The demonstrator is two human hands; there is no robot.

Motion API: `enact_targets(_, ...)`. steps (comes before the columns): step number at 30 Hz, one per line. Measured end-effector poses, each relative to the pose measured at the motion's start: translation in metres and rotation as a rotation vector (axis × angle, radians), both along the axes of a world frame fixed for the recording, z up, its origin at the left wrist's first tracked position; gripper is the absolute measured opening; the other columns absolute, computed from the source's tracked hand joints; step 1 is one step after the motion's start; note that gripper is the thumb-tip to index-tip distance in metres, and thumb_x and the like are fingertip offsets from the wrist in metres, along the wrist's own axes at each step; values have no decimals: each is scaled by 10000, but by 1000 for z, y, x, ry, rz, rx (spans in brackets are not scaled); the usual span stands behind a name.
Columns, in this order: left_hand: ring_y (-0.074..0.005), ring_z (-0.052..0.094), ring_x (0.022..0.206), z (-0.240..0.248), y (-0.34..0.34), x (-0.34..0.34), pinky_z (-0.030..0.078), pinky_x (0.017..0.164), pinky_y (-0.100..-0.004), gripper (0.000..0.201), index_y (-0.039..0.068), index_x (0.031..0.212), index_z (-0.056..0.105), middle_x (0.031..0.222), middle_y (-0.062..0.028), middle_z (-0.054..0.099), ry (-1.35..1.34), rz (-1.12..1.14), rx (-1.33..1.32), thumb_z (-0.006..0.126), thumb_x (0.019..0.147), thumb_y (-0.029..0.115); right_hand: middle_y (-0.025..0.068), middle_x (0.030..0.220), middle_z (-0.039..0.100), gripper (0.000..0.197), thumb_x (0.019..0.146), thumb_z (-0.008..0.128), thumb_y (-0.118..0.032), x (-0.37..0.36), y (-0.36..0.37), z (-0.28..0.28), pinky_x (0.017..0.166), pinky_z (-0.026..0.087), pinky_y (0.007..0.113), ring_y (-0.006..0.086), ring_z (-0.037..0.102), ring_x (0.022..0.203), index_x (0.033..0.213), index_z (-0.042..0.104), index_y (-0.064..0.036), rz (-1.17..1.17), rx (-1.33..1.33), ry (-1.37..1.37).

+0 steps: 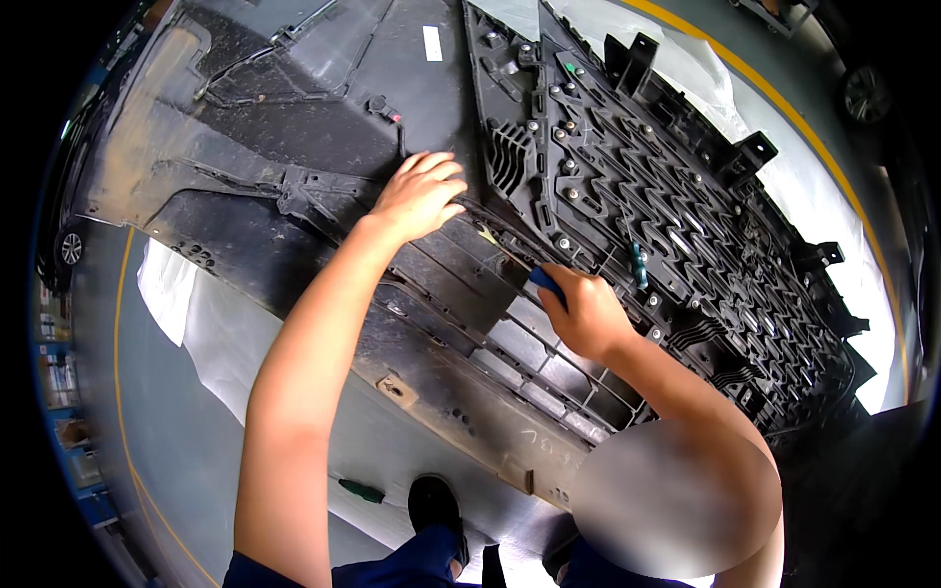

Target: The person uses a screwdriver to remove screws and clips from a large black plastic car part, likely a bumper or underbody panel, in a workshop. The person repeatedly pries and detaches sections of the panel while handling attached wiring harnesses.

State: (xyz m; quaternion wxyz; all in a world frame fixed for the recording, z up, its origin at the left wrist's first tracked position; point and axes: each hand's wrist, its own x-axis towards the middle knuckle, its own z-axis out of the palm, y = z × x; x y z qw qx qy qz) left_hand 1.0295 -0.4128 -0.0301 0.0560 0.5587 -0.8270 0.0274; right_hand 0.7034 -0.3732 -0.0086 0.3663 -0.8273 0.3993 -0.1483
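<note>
Black shoe [431, 505]: on the foot of the person, below the bumper's near edge, with a dark green object [363, 490] to its left.
Bumper [245, 245]: a long dark plastic shell, lying slantwise across the view, dusty brown at its left end, a tan patch [397, 390] on its near edge.
Right hand [591, 316]: closed around the handle of a blue-handled tool [546, 284], over the open slats between the bumper's near edge and the grille.
Left hand [417, 196]: unclenched, back upward, fingers spread at the grille's left corner; whether it presses cannot be told.
Grille [676, 206]: black, wavy-ribbed, dotted with screws, beside the right hand along the bumper's far side.
Teal tool [639, 265]: lying loose on the grille, just beyond the right hand.
White label [432, 43]: on the dark panel past the left hand.
White sheeting [809, 206]: showing beyond the grille's far edge.
Yellow line [784, 98]: curving along the floor farther off.
</note>
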Motion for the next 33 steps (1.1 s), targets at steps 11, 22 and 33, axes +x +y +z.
enact_targets(11, -298, 479, 1434, -19, -14, 18, 358, 1229, -453, 299, 88, 1084, 785, 1415, -97, 621, 60, -106, 33, 764, 891, 315, 296, 905, 716, 230, 972, 605, -214, 40, -34, 11, 856, 566, 560, 510, 687, 881, 988, 710, -11, -16, 83, 149)
enact_targets(22, -304, 594, 1347, -28, -18, 17, 470, 1166, -427, 239, 47, 969, 782, 1358, -147, 685, 6, -123, -29, 773, 884, 270, 320, 790, 684, 202, 962, 615, -157, 68, -13, -7, 727, 586, 559, 517, 688, 771, 898, 668, 27, -118, 87, 71)
enact_targets(33, -297, 607, 1333, -35, -14, 13, 455, 1183, -431, 226, 25, 941, 761, 1345, -163, 688, 32, -111, -66, 745, 909, 249, 278, 941, 694, 261, 991, 584, -140, 104, 36, -30, 710, 596, 555, 487, 715, 792, 1178, 592, 42, -276, 3, 126)
